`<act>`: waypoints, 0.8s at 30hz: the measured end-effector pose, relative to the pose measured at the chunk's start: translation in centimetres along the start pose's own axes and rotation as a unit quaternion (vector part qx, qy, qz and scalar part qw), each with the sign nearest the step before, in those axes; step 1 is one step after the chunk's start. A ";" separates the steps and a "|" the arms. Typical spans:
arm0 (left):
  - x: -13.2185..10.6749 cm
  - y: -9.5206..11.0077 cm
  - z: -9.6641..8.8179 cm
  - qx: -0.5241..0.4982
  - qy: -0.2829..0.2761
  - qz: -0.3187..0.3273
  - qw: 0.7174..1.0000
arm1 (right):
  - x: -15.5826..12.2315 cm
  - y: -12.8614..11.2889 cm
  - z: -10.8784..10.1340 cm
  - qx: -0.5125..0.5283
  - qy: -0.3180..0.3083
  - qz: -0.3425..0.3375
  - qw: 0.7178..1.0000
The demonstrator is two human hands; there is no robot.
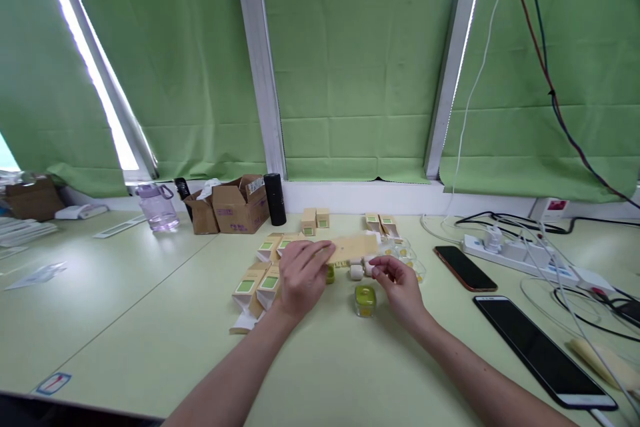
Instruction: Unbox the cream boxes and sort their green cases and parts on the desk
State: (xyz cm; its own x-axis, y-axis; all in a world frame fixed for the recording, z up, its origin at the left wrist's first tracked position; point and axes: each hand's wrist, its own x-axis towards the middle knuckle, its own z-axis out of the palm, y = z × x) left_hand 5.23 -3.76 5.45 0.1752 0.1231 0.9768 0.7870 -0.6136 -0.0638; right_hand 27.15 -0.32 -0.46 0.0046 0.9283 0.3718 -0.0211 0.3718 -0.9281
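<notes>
My left hand (303, 277) is closed on the left end of a flat beige carton piece (354, 248), held just above the table. Thumb and finger of my right hand (400, 285) are pinched at a small white roll-like piece (369, 267). Beside it sits a similar white piece (357, 272). Nearer to me, a small clear jar with a green lid (365, 300) stands between my hands. Another green-lidded jar (330, 273) is partly hidden by my left hand. Several beige cartons with green labels (246, 285) stand left of my left hand.
Clear round containers (404, 251) lie behind my right hand. Small cartons (309, 221) stand farther back. Two phones (543, 347), a power strip (520, 259) and loose cables are on the right. A cardboard box (240, 205), black cylinder (275, 199) and purple bottle (157, 207) stand back left.
</notes>
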 end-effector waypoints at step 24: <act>2.6 -7.1 16.7 -0.009 -0.233 -0.599 0.766 | 0.0 -0.7 -0.1 0.024 -0.010 0.012 1.000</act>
State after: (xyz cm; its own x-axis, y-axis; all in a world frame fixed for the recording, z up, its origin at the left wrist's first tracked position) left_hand 9.99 13.93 4.98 -0.4705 0.8692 0.1524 0.5410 0.1477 0.8280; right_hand 27.22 -0.61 0.21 -0.0158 0.9364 0.3507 -0.0695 0.3488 -0.9346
